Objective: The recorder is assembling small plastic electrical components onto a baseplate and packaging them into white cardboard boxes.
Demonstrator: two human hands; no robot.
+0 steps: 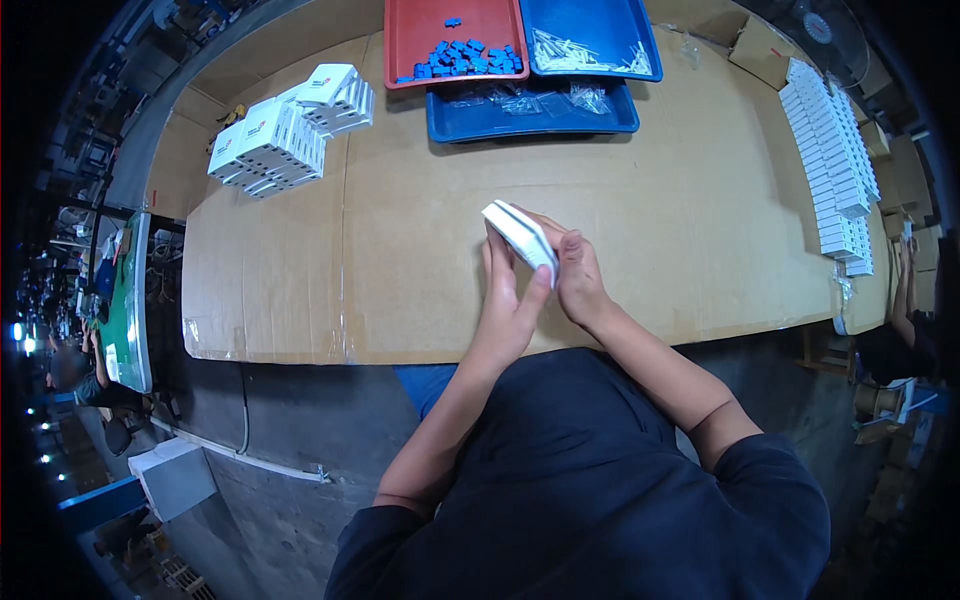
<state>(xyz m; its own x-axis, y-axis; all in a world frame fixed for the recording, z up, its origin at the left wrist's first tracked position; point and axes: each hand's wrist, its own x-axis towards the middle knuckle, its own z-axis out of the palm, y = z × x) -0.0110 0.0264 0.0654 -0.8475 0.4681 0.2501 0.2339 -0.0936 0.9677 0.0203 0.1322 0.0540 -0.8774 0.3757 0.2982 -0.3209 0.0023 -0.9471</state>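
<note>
Head view: L hand [508, 308] & R hand [580, 282], grip closed round white box [523, 240], over cardbd [400, 250].

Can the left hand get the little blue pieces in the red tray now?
Probably not while the left hand grips the white box, but the way to the blue pieces in the red tray looks clear.

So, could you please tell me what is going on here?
A person's left hand and right hand hold a flat white box-shaped item over a brown cardboard-covered table. Similar white units are stacked at left and right. Beyond the hands, a red plastic tray holds small blue parts, and a blue plastic tray beside it holds thin white pieces.
</note>
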